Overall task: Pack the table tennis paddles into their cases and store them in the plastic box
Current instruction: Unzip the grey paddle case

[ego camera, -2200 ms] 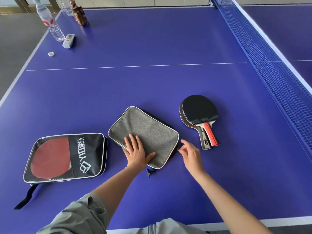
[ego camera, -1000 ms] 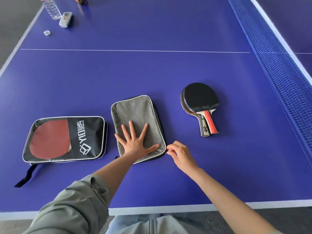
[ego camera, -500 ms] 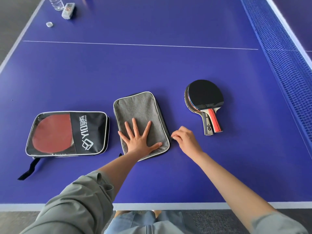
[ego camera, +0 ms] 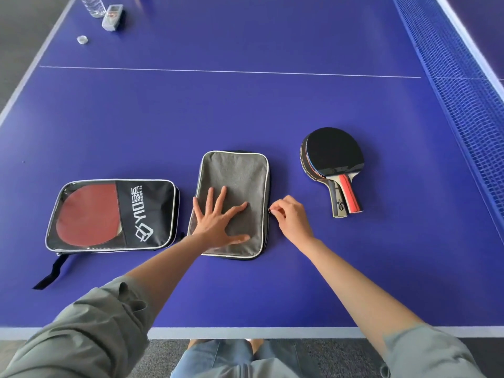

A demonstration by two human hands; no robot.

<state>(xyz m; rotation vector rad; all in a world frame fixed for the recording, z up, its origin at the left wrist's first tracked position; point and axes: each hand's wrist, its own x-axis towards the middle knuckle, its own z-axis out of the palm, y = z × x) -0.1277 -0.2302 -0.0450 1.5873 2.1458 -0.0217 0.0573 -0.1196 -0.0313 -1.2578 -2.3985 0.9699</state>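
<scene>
I read this as a games room: blue ping-pong desk [ego camera: 245,110] with white lines, net [ego camera: 463,85] at right, grey carpet [ego camera: 341,353] below.

The flat rectangular grey case [ego camera: 236,186] is matt woven cloth with pale piping. Left of it, the black fabric case with a clear glossy plastic window [ego camera: 111,214] shows smooth red rubber. Right of it, two stacked black-rubber paddles [ego camera: 331,155] look matt, with wooden handles. The blue worktop [ego camera: 245,110] has a smooth low sheen.

Grey case [ego camera: 237,184] with white piping, black case [ego camera: 147,211] with white lettering over a red paddle [ego camera: 87,214], black-faced paddles [ego camera: 334,151], blue table [ego camera: 245,110], blue net [ego camera: 461,85]
</scene>
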